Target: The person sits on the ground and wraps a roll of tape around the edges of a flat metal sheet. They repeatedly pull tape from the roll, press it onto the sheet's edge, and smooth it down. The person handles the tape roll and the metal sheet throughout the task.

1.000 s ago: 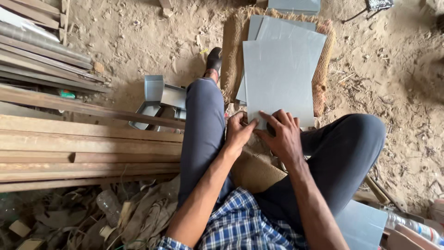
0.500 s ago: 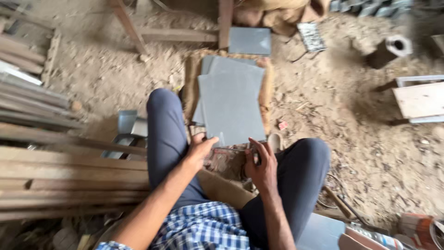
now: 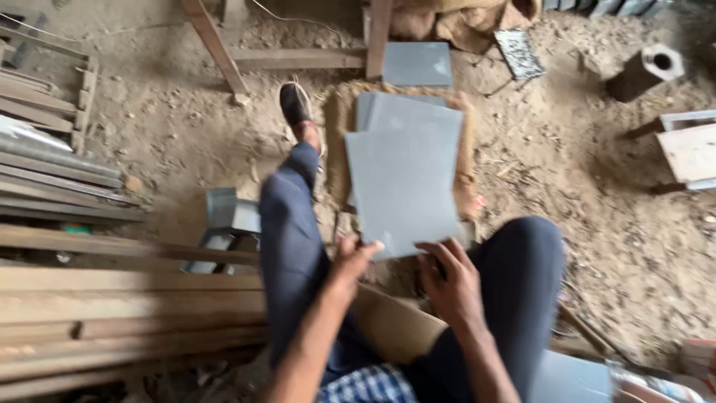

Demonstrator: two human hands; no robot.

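Observation:
I sit on a dirt floor with my legs apart. A stack of grey square sheets [image 3: 403, 175] lies on a brown burlap mat [image 3: 337, 127] between my legs. My left hand [image 3: 350, 261] touches the near left corner of the top sheet, fingers spread. At the sheet's near edge, my right hand [image 3: 451, 280] has curled fingers; motion blur hides whether they grip the edge. A tan cardboard piece [image 3: 391, 325] lies under my forearms.
Long wooden planks [image 3: 112, 302] are stacked at left, with a small metal bracket [image 3: 227, 220] beside my left leg. Another grey sheet [image 3: 418, 63] lies farther off near wooden posts [image 3: 216, 45]. A wooden frame [image 3: 690, 149] and a block [image 3: 645, 71] sit at right.
The view has swung and tilted, showing more floor beyond. My hands stay at the near edge of the grey sheets, shifted slightly apart.

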